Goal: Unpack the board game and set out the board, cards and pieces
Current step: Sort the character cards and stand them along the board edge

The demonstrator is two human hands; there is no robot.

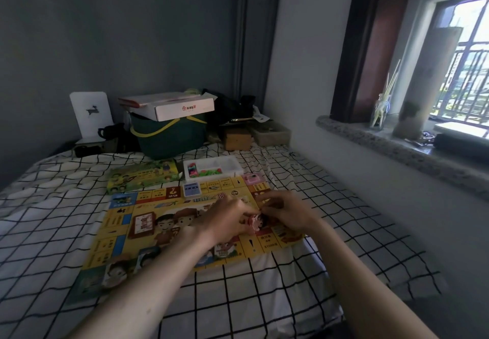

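Together, left hand [229, 218] and right hand [284, 211] pinch a small card pack [256, 222] above the board's [116, 238] right edge; pulled unevenly, I judge, cards could spill across the bed [264, 299].

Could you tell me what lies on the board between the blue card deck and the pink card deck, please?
In the head view, only bare printed squares of the board lie between the blue card deck and the pink card deck; nothing stands on them.
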